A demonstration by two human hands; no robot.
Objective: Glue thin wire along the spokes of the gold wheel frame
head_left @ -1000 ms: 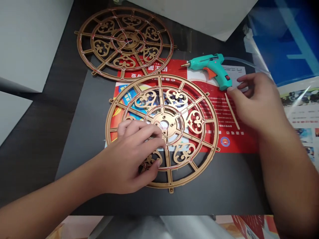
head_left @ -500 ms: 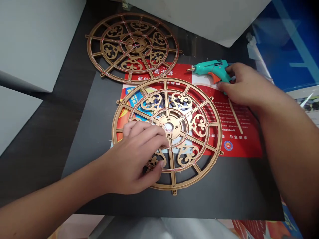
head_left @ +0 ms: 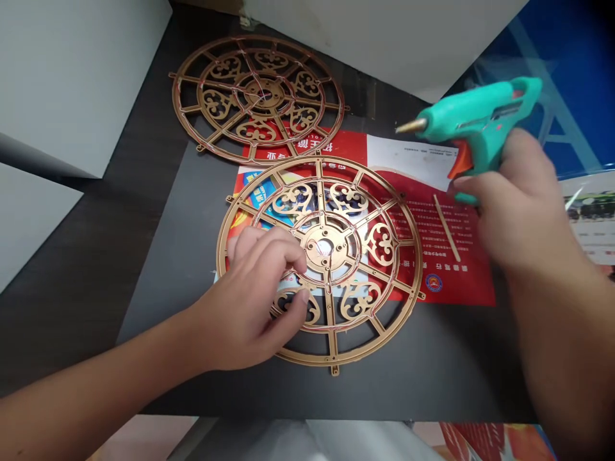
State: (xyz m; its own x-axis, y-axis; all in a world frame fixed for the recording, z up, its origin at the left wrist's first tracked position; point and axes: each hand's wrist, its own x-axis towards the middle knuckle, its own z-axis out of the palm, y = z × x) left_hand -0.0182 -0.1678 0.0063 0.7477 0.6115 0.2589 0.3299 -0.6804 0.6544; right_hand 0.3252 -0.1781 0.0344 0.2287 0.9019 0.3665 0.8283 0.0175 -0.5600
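Note:
A gold lattice wheel [head_left: 331, 246] with heart-shaped scrollwork and thin wire along its spokes lies flat in front of me. My left hand [head_left: 254, 288] is curled over its lower left part, fingers near the hub and thumb by a scroll. My right hand [head_left: 521, 205] is shut on the grip of a teal hot glue gun [head_left: 480, 118] with an orange trigger, lifted above the paper with its brass nozzle pointing left. A thin wooden stick [head_left: 446, 227] lies on the paper just left of that hand. A second gold wheel [head_left: 257, 96] lies farther back.
A red printed flyer [head_left: 446, 275] lies under the near wheel, on a black board [head_left: 432, 358] over a dark table. White panels [head_left: 72, 77] stand at the left and back. A blue sheet [head_left: 576, 45] fills the upper right corner.
My right hand has taken the glue gun from the paper and raised it up and to the right. My left hand stays on the wheel, and the view has shifted slightly.

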